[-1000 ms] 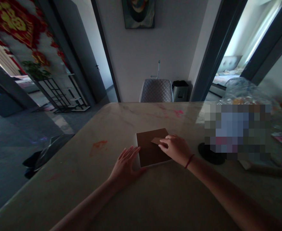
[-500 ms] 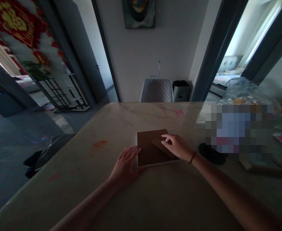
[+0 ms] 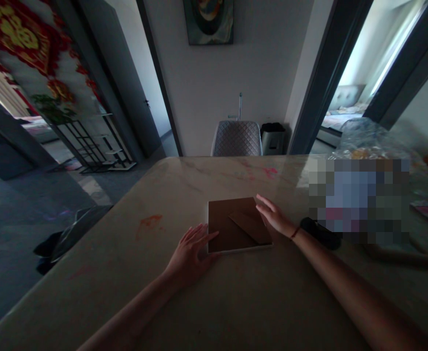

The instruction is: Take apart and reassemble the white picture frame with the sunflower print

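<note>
A flat, brown, square thing with pale edges (image 3: 220,222) lies on the table, perhaps a shallow box or a book. On its upper face, toward the right, is a brown piece with a slanted edge (image 3: 248,225); whether it is loose or a flap I cannot tell. My left hand (image 3: 190,251) rests at the left edge, fingers stretched out, the index finger reaching over the top face. Beside the right edge is my right hand (image 3: 275,218), its fingers extended and holding nothing. A dark band circles the right wrist.
The marbled table (image 3: 163,292) has orange and pink stains. Right of my right hand lies a black object (image 3: 320,234), near a blurred-out patch and clear plastic wrapping (image 3: 363,136). A quilted chair (image 3: 238,138) stands beyond the far edge, near a bin (image 3: 273,139).
My right hand has moved from above the brown piece to the right edge, and its curled fingers have straightened. My left index finger lies slightly farther over the top face.
</note>
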The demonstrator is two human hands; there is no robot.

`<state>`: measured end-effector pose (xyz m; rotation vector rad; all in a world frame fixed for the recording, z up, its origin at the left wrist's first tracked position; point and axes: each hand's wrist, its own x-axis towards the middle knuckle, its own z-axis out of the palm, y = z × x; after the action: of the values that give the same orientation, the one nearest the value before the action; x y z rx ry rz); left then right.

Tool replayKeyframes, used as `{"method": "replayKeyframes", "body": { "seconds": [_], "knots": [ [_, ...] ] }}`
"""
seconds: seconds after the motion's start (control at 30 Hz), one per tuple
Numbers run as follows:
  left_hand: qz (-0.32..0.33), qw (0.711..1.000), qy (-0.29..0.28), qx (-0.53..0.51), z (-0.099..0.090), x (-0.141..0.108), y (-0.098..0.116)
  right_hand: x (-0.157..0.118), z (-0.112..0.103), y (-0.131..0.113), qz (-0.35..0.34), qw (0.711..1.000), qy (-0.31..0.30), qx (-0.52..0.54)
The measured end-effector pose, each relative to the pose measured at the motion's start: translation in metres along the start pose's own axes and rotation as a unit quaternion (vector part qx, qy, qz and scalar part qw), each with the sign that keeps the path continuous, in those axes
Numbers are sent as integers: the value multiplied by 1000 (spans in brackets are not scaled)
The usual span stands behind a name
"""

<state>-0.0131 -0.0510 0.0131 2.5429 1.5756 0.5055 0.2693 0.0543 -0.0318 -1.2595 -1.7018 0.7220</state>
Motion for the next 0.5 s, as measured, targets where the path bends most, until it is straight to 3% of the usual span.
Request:
{"method": "replayKeyframes", "body": {
  "seconds": [0.3, 0.5],
  "knots": [
    [19, 999, -25, -29, -1, -1, -4, 2, -1, 8, -55, 995, 58, -63],
    [-70, 994, 80, -36, 8, 3, -16, 1, -6, 0, -66, 991, 53, -100]
  ]
}}
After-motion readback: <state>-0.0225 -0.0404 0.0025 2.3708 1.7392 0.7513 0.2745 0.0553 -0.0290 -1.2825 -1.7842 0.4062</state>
